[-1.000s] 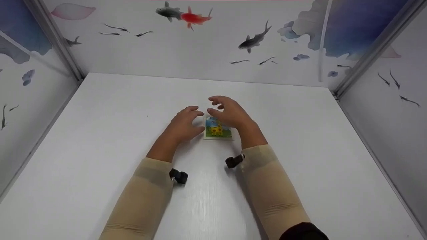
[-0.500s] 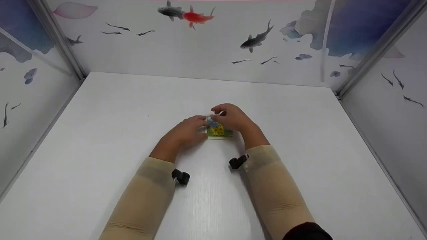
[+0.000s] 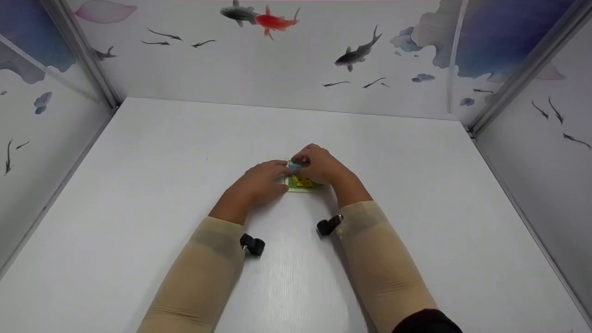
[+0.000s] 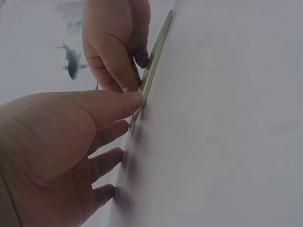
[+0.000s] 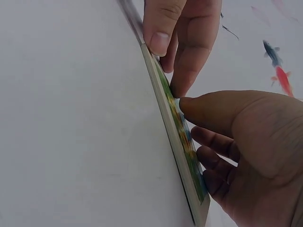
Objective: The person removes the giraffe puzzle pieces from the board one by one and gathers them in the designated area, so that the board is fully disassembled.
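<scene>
White, fish-painted walls [image 3: 185, 76] enclose a smooth white table [image 3: 152, 148].
I see the left hand [image 3: 262, 183] released, fingers extended, touching the left side of a flat, pale-edged giraffe picture board [image 3: 300, 184] lying between the hands; the right hand [image 3: 327, 168] curls partly over its face, whether pinching anything I cannot tell.

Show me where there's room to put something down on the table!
The table is bare left of the left sleeve, right of the right sleeve, and from the right hand to the back wall. Between the sleeves is bare too, though two cameras poke in. It's crowded at the board, with the left hand there too.
</scene>
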A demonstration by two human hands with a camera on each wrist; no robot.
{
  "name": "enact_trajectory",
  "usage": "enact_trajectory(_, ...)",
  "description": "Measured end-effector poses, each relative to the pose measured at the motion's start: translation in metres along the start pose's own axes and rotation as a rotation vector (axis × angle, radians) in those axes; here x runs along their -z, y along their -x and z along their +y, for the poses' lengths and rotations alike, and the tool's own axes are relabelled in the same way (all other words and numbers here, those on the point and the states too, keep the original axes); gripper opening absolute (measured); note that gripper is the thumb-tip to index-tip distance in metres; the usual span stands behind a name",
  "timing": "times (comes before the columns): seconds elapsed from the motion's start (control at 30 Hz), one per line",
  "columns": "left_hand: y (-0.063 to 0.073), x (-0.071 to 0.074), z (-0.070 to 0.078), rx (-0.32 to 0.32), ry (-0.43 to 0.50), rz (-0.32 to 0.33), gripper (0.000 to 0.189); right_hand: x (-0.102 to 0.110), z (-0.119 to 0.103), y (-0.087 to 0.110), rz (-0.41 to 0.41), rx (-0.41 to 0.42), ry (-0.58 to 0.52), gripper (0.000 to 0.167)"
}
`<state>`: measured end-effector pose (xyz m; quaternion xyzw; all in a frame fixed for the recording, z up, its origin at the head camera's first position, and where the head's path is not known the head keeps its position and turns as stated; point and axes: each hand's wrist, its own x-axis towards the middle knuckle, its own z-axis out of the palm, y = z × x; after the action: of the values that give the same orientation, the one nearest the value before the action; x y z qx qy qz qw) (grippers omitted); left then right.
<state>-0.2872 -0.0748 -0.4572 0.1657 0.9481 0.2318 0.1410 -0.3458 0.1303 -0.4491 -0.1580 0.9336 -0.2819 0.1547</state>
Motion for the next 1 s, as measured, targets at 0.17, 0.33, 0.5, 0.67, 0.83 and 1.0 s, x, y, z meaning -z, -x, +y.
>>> enact_trajectory(0.17,0.001,0.0022,-0.0001,-0.019,-0.002,-0.013,0.052,-0.0002,0.0004,0.0003,-0.001,0.02,0.042,0.038)
enact_trajectory(0.33,0.0028,0.0032,-0.0009,-0.043,-0.001,-0.016,0.054,-0.0013,0.0021,-0.0004,-0.002,0.046,0.077,0.042)
enact_trajectory(0.5,0.0045,0.0035,-0.0006,-0.034,0.005,-0.019,0.054,-0.0008,-0.0008,0.0,-0.019,0.025,0.086,0.043)
enact_trajectory(0.67,0.0039,0.0043,-0.0007,-0.036,0.004,-0.018,0.055,0.0001,-0.0053,0.0009,-0.027,-0.004,0.089,0.041)
enact_trajectory(0.83,0.0021,0.0034,-0.0021,-0.037,0.01,-0.016,0.055,0.0002,-0.0076,0.0006,-0.036,-0.025,0.08,0.041)
enact_trajectory(1.0,0.0011,0.002,-0.0031,-0.029,0.02,-0.008,0.056,-0.0007,-0.0065,-0.0016,-0.02,-0.021,0.065,0.042)
